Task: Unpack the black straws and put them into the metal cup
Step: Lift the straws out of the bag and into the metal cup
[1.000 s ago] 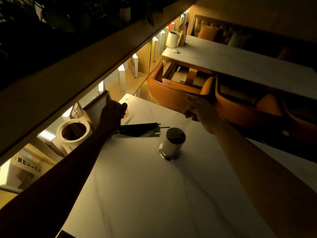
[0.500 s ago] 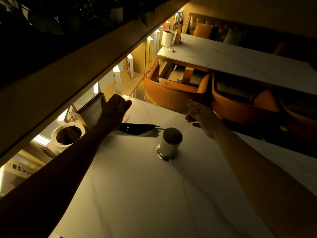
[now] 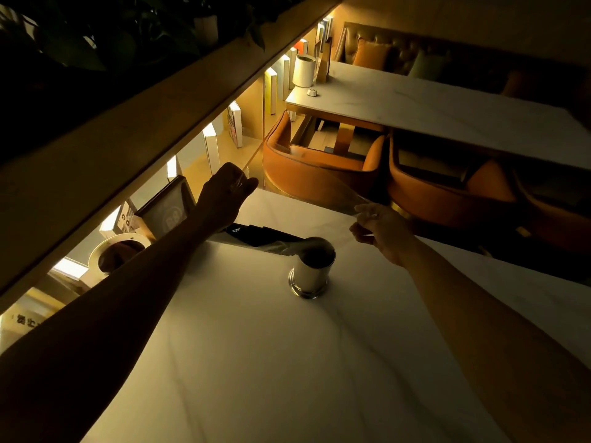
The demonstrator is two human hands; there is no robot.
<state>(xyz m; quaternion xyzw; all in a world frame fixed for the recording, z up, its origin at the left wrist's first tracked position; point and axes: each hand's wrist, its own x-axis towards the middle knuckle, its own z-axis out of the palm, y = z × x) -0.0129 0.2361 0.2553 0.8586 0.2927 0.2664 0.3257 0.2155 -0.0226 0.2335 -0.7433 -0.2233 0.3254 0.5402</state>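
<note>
We stretch what seems a clear wrapper (image 3: pixel 307 190) between pinching left hand (image 3: pixel 224 193) and right hand (image 3: pixel 380 228); below them, black straws (image 3: pixel 256 233) and metal cup (image 3: pixel 311 270).

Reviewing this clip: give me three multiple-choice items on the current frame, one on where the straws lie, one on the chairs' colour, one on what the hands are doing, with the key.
1. Where do the black straws lie?
A. on the table, left of the metal cup
B. inside the cup
C. on a chair

2. What colour are the chairs beyond the table?
A. blue
B. orange
C. white

3. What are the left hand and right hand doing?
A. resting flat on the table
B. lifting the cup
C. holding a clear plastic wrapper stretched between them

Key: 1 A, the dark bundle lies flat beside the cup; 2 B, their upholstery is orange; 3 C, each hand pinches one end of the film above the table.
</note>
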